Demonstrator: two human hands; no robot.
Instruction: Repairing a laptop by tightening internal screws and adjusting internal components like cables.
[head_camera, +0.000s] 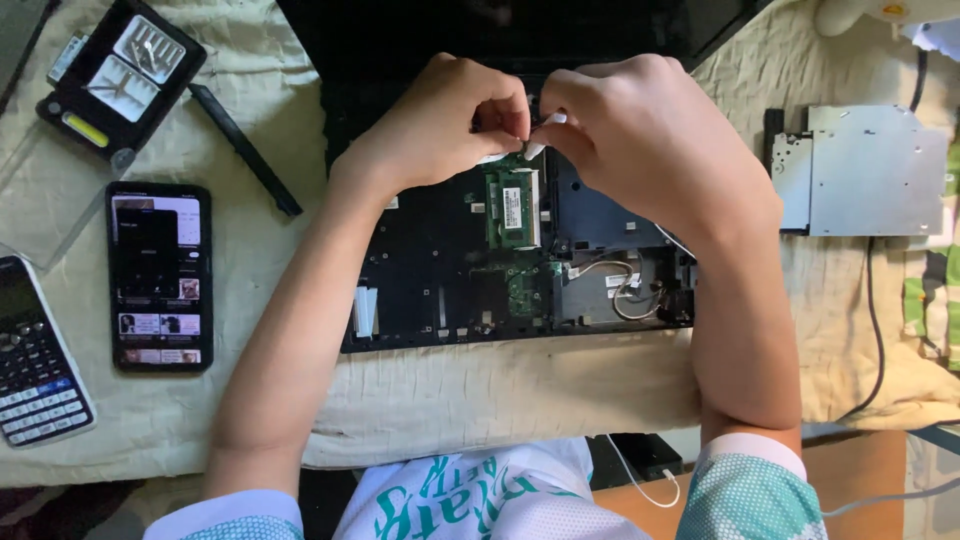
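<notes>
Green board: a memory stick (512, 208) sits flat in its slot in the opened underside of a black laptop (420, 290), near the middle of the bay, just below both hands.
Step in hand: by the look of it, fine work at the upper end of the memory slot — both hands meet there over a small white piece (543, 134).
Left hand: the left hand (440, 125) is curled, thumb and fingertips pinched narrow just above the green stick; what it grips, I cannot tell.
Right hand: the right hand (640, 135) is closed on the small white piece, its tip pointing down toward the slot.
Next move: likely calls for a light, steady touch at the slot's edge — the parts are small and close together.
Look of the laptop: cover off, green circuit board, grey wires (625, 285) and bare metal showing at lower right.
Around: a cream cloth (480, 400) covers the surface; a phone (160, 275), a calculator (35, 360) and a tool case (120, 70) lie to the left, a silver disc drive (865, 170) to the right.
</notes>
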